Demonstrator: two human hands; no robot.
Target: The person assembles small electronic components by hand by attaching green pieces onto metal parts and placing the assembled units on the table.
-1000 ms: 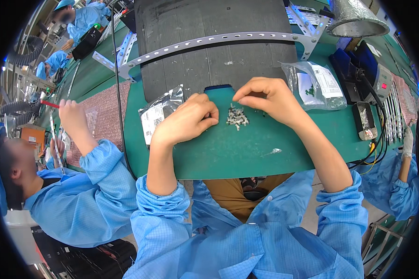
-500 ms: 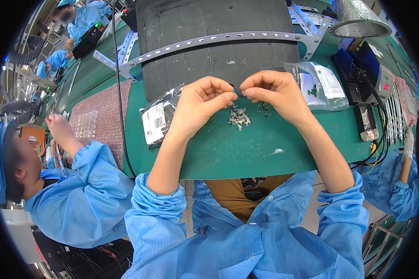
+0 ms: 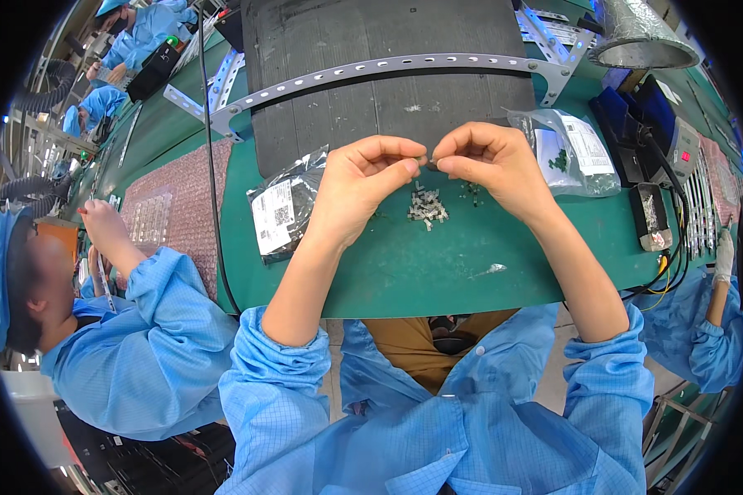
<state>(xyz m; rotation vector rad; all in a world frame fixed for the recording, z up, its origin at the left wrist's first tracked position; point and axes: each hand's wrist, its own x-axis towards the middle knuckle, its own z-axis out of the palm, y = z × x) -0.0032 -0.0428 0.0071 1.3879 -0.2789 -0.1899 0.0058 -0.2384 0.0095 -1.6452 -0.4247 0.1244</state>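
Note:
My left hand [image 3: 365, 180] and my right hand [image 3: 485, 162] are raised above the green table [image 3: 404, 272], fingertips pinched together around a tiny part that is almost hidden between them. Just below the fingertips lies a small pile of little grey metal parts [image 3: 427, 206] on the table. A few dark small parts [image 3: 471, 190] lie beside the pile, under my right hand. Both forearms are bare below rolled blue sleeves.
A clear bag with a white label [image 3: 279, 211] lies left of my left hand; another labelled bag [image 3: 571, 150] lies right. A black conveyor belt [image 3: 388, 91] with a perforated metal strip [image 3: 371, 69] runs behind. A co-worker in blue [image 3: 132, 330] sits at left; cables and a device [image 3: 652, 223] at right.
My hands rose from the pile on the table and came together; they now pinch one tiny part between the fingertips. The co-worker's raised hand at left shifted slightly.

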